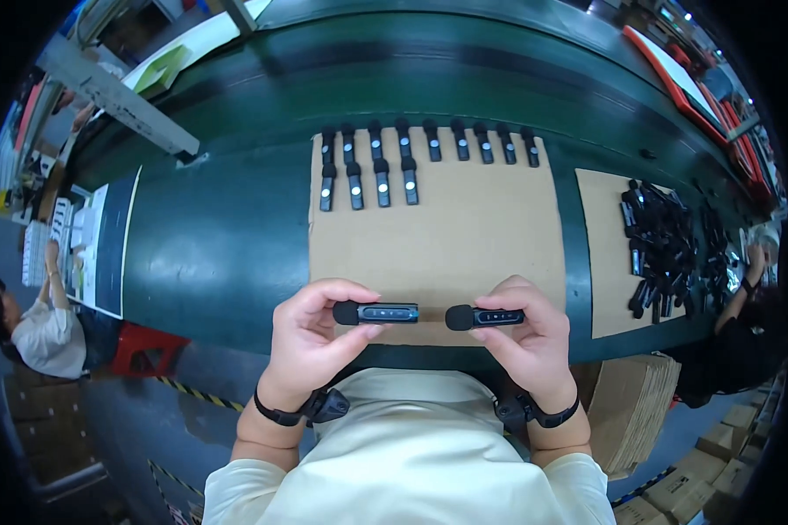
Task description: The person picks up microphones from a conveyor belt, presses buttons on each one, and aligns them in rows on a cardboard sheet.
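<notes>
Between the thumb and fingers of my left hand [311, 337] is a small black clip-on microphone [390, 312] with a round foam tip. It lies level, foam to the left, its long face turned up. My right hand [534, 337] pinches a second clip-on microphone [502, 317], also level with its foam to the left. A small gap parts the two, which are held above the near edge of a cardboard sheet [438, 249]. Farther back on that sheet stand two neat rows of like microphones [383, 188], most showing a pale round spot.
On the right, a second cardboard sheet [608, 289] bears a heap of black microphones [661, 232]. Both sheets rest on a green worktable [219, 236]. A metal post [123, 101] rises at the far left. People sit at both ends; folded cartons [635, 411] stand at my right.
</notes>
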`<act>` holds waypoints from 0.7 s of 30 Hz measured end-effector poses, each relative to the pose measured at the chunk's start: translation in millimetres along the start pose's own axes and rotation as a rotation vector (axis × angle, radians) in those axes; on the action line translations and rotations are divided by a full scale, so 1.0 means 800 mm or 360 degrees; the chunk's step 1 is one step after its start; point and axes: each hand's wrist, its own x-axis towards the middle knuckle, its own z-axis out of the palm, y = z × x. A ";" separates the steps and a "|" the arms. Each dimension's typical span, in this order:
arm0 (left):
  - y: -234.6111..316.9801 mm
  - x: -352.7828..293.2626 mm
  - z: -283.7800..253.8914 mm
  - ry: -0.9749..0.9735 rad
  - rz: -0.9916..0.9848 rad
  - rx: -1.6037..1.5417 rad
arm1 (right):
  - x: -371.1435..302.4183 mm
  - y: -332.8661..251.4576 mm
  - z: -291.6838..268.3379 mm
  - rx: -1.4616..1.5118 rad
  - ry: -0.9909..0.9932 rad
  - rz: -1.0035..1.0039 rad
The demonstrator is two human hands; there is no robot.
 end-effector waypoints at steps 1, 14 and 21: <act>-0.002 -0.001 -0.003 0.0002 0.0090 0.0087 | 0.005 0.000 0.003 -0.0082 -0.0028 -0.0058; -0.019 0.043 -0.031 -0.0218 0.0413 0.0462 | 0.043 0.020 0.019 -0.0153 -0.0022 -0.0059; -0.025 0.048 -0.034 -0.0193 0.0233 0.0335 | 0.053 0.028 0.017 -0.0230 -0.0082 -0.0049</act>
